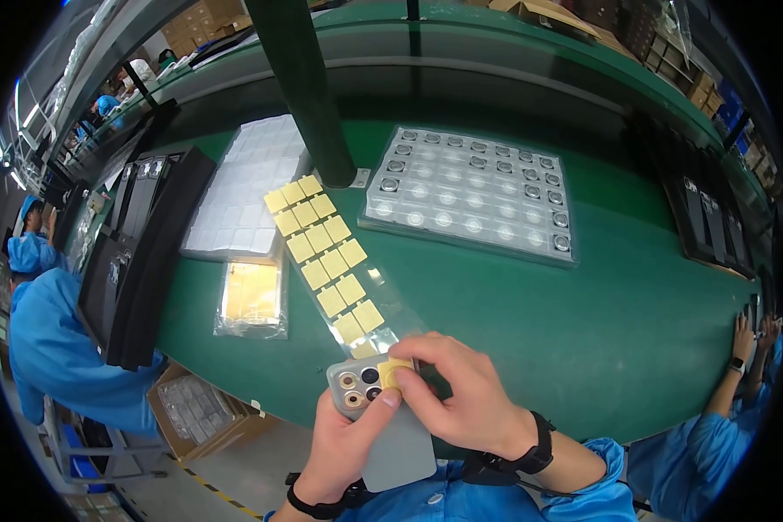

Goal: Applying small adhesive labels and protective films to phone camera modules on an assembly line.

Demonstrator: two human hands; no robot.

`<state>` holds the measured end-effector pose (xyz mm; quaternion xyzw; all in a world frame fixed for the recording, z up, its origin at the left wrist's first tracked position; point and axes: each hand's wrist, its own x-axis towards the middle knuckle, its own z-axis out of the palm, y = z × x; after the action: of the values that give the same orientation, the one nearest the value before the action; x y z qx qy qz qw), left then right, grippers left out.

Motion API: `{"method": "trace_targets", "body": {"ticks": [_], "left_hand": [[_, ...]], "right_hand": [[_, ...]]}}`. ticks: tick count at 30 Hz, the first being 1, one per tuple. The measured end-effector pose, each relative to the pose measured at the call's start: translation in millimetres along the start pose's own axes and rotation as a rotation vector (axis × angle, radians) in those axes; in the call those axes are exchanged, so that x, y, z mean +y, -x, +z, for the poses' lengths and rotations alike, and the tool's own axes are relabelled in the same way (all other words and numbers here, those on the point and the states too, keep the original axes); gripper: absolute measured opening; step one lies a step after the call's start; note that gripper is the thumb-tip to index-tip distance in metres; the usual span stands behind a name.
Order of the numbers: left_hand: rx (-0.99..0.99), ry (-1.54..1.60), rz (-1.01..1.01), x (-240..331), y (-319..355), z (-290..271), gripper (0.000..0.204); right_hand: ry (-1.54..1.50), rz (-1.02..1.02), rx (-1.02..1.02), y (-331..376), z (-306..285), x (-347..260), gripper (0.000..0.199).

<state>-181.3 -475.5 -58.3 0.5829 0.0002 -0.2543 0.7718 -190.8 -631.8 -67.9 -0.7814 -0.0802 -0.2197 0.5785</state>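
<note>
Head view: the right hand (465,396) pinches a small yellow square sticker (394,371) against the camera corner of a grey phone-back cover (387,426), which the left hand (344,448) clasps from below, thumb beside the round lens holes. The sticker seems partly stuck down, though fingers hide its edge. Just beyond lies a clear strip of yellow square stickers (326,252) on the green workbench (618,322), with a clear tray of round lens parts (470,191) farther off.
</note>
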Motion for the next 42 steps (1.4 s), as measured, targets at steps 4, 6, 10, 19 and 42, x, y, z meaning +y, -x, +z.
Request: {"method": "trace_targets", "body": {"ticks": [4,6,10,19,42], "left_hand": [[0.025,-0.028,0.022,-1.1,2.1,-2.5,0.024],[0.026,-0.055,0.034,-1.2,2.3,-3.2,0.024],[0.020,-0.077,0.078,-3.0,1.1,-2.7,0.025],[-0.147,0.013,-0.056,10.4,3.9,-1.4,0.039],[0.026,-0.092,0.009,-0.2,3.9,-4.5,0.048]], "right_hand": [[0.095,-0.061,-0.084,-1.4,-0.1,-0.1,0.021],[0.090,-0.055,-0.086,-1.6,-0.2,-0.6,0.020],[0.030,0.085,-0.057,2.2,0.6,-2.7,0.015],[-0.487,0.724,-0.334,-10.3,-18.3,-16.5,0.019],[0.115,-0.003,-0.134,6.9,-11.0,3.8,0.021]]}}
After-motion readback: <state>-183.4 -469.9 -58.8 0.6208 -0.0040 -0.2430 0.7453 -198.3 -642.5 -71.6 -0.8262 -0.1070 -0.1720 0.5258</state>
